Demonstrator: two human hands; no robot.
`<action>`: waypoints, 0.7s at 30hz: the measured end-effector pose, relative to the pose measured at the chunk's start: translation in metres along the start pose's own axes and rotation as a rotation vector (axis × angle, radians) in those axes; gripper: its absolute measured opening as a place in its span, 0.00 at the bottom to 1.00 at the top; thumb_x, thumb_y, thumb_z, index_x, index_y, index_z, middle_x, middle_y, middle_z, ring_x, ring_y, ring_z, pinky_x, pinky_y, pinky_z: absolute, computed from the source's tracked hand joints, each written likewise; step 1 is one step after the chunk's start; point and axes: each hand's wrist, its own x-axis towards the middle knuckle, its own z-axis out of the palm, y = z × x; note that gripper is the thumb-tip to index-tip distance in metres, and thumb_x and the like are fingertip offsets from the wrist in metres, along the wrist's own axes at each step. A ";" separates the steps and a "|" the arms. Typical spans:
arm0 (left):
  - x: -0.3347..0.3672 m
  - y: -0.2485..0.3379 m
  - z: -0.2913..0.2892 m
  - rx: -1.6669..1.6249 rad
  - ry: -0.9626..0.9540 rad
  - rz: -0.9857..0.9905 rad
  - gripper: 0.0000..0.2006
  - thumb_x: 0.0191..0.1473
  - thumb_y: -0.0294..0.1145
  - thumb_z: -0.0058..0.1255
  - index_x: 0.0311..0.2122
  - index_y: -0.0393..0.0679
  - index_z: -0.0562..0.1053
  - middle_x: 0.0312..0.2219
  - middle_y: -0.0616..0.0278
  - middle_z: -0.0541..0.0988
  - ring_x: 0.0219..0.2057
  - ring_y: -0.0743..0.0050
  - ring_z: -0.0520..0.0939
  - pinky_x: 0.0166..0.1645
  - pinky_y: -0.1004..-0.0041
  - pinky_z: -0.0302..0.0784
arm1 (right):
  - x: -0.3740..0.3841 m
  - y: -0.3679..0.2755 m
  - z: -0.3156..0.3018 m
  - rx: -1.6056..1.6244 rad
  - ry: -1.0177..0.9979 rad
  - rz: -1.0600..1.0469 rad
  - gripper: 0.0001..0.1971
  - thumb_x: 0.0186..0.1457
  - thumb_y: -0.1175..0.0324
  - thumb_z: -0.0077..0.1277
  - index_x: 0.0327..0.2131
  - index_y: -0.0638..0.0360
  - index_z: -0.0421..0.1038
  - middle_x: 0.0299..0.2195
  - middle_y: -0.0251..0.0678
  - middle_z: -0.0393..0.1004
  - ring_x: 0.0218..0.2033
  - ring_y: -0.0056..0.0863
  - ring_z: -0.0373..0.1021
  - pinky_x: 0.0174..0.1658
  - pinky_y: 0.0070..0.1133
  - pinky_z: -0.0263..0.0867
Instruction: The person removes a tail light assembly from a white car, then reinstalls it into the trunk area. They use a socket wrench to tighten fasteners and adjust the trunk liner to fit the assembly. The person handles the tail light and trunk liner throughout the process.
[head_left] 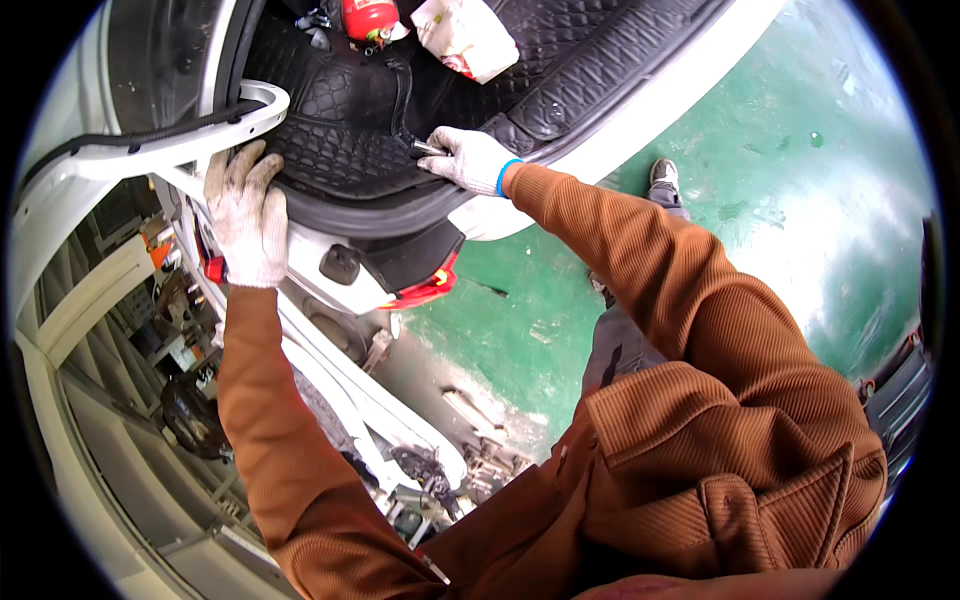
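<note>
My right hand (468, 160), in a pale knit glove with a blue cuff, grips a short silver-coloured rod (428, 149) at the edge of an open car trunk. A black, curved hose-like length (402, 105) runs from the rod's end across the quilted black trunk mat (335, 150); I cannot make out its exact kind. My left hand (245, 215), in a soiled pale glove, lies with fingers stretched out on the white car body beside the white trunk hinge arm (262, 112). Its fingers hold nothing visible.
In the trunk lie a red fire extinguisher (370, 18) and a white bag (468, 38). A red tail light (425, 290) sits at the car's corner. Green floor (540, 320) spreads below. Shelving (110, 400) and cluttered parts (195, 410) stand at the left.
</note>
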 end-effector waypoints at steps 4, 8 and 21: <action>0.007 0.015 0.023 0.154 0.097 -0.004 0.15 0.62 0.38 0.47 0.48 0.49 0.83 0.57 0.60 0.80 0.68 0.49 0.68 0.71 0.49 0.60 | -0.019 0.008 -0.020 0.002 0.106 -0.024 0.22 0.64 0.52 0.59 0.52 0.58 0.77 0.44 0.49 0.82 0.47 0.44 0.79 0.51 0.33 0.72; 0.043 0.126 0.013 0.346 -0.428 -0.089 0.25 0.64 0.49 0.40 0.40 0.44 0.86 0.39 0.54 0.88 0.50 0.58 0.85 0.67 0.49 0.65 | -0.084 0.018 -0.027 -0.055 0.431 -0.131 0.19 0.65 0.56 0.57 0.50 0.59 0.77 0.42 0.48 0.81 0.46 0.42 0.78 0.53 0.31 0.71; 0.043 0.200 0.106 0.258 -0.788 -0.216 0.19 0.68 0.43 0.44 0.50 0.54 0.86 0.49 0.62 0.88 0.52 0.64 0.87 0.59 0.50 0.67 | -0.492 0.189 -0.167 -0.163 0.739 0.424 0.14 0.60 0.62 0.62 0.46 0.59 0.81 0.34 0.37 0.84 0.34 0.25 0.77 0.43 0.25 0.73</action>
